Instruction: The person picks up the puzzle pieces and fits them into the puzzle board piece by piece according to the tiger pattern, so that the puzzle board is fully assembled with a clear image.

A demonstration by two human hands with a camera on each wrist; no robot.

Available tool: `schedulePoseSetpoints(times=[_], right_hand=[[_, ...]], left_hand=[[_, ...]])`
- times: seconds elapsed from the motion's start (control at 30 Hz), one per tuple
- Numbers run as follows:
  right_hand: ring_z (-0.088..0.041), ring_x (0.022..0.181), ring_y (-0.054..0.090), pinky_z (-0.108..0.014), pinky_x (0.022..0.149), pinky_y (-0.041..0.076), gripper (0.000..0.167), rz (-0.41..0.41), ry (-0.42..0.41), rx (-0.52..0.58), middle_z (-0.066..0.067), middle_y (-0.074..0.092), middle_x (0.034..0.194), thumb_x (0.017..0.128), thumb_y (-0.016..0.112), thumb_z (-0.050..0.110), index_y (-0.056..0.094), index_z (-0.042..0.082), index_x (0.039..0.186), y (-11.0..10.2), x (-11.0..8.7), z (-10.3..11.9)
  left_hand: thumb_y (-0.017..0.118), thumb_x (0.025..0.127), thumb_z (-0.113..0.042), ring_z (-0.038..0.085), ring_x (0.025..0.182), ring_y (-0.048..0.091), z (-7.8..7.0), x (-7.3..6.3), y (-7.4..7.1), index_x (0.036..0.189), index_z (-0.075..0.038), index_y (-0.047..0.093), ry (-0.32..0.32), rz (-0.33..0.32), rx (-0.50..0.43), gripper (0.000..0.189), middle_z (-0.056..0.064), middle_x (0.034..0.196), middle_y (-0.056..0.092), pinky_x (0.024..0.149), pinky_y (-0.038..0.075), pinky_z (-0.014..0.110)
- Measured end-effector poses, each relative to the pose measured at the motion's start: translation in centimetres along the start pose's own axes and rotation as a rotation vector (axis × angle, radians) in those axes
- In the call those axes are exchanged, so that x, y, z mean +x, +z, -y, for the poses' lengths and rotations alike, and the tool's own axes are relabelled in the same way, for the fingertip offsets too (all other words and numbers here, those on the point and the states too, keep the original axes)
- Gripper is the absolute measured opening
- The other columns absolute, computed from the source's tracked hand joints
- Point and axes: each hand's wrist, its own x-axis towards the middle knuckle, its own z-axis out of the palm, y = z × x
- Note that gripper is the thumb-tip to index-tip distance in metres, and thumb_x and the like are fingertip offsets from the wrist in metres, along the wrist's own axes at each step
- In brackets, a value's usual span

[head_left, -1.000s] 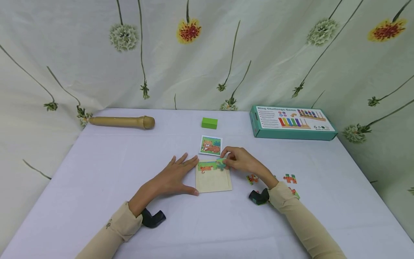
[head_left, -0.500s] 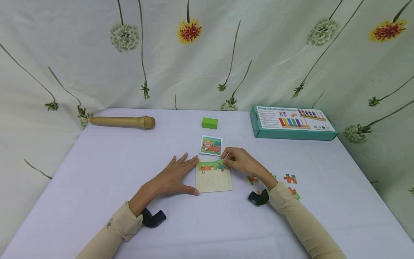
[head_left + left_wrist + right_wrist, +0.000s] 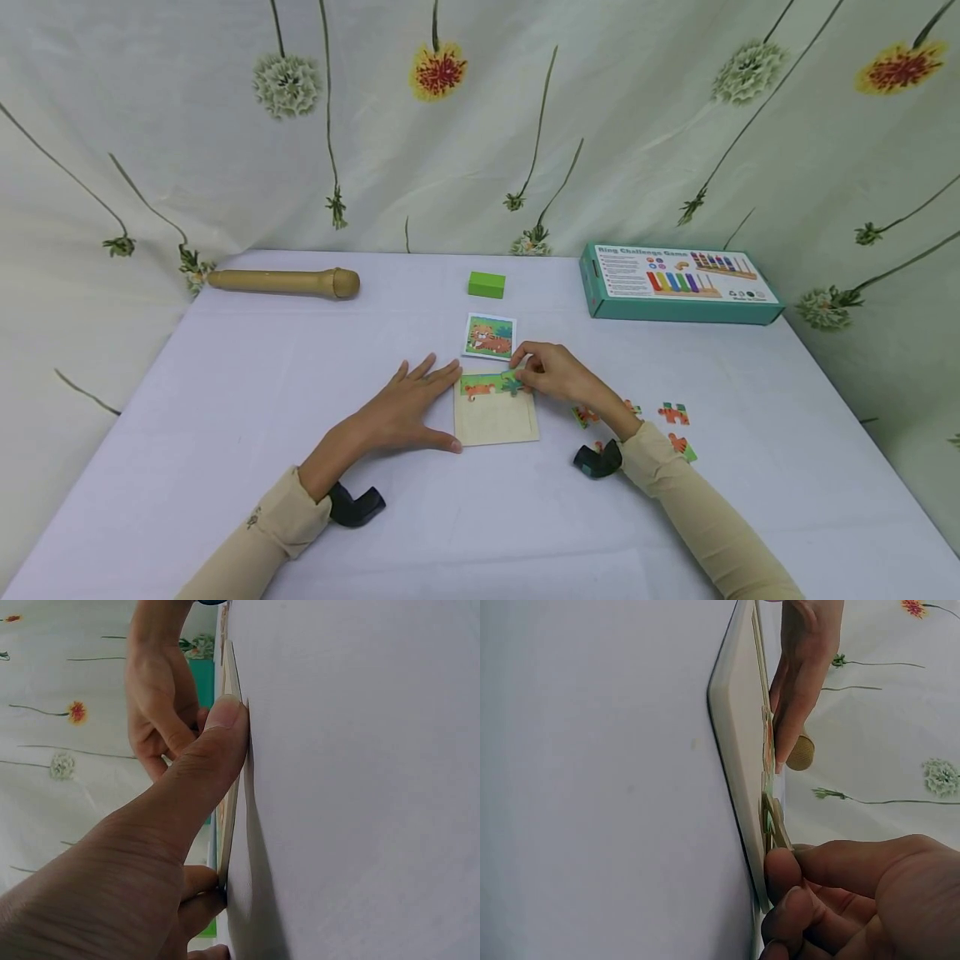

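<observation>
Pinched between the thumb and fingers of my right hand (image 3: 557,371) is a green-blue jigsaw piece (image 3: 512,384), over the upper right corner of a pale wooden puzzle board (image 3: 495,427). In the right wrist view the piece (image 3: 778,823) tilts up above the board's surface. Joined green and orange pieces (image 3: 480,385) lie along the board's top left. My left hand (image 3: 408,408) is spread with straight fingers; its thumb touches the lower left of the board and its forefinger the upper left corner. Just behind the board lies a tiger picture card (image 3: 491,337).
Several loose jigsaw pieces (image 3: 673,414) lie right of the board, some partly behind my right forearm. Farther back are a tan toy microphone (image 3: 281,282), a green block (image 3: 486,285) and a teal game box (image 3: 682,287). A flower-print cloth (image 3: 480,125) hangs behind the table.
The pinched jigsaw piece and my right fingertips have shifted very slightly at the board's upper right corner. My left hand stays in place.
</observation>
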Motion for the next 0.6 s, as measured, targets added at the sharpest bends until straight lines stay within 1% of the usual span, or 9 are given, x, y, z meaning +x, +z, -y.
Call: schedulePoseSetpoints(times=[0.3, 0.6], right_hand=[[-0.013, 0.062, 0.06, -0.025, 0.058, 0.042, 0.01, 0.018, 0.0, -0.002, -0.002, 0.064, 0.067, 0.094, 0.058, 0.007, 0.062, 0.006, 0.103, 0.02, -0.13, -0.01], [-0.013, 0.059, 0.054, -0.024, 0.055, 0.038, 0.01, 0.011, -0.019, -0.008, -0.003, 0.063, 0.066, 0.094, 0.059, 0.007, 0.061, 0.007, 0.104, 0.1, -0.22, 0.18]], left_hand=[[0.075, 0.065, -0.067, 0.03, 0.148, 0.005, -0.11, 0.02, -0.02, 0.152, -0.014, 0.027, 0.004, 0.002, -0.002, 0.112, 0.0, 0.158, 0.024, 0.117, 0.002, 0.057], [0.075, 0.065, -0.067, 0.03, 0.148, 0.005, -0.02, 0.05, 0.0, 0.152, -0.014, 0.027, 0.003, 0.0, 0.004, 0.113, 0.0, 0.158, 0.024, 0.117, 0.002, 0.057]])
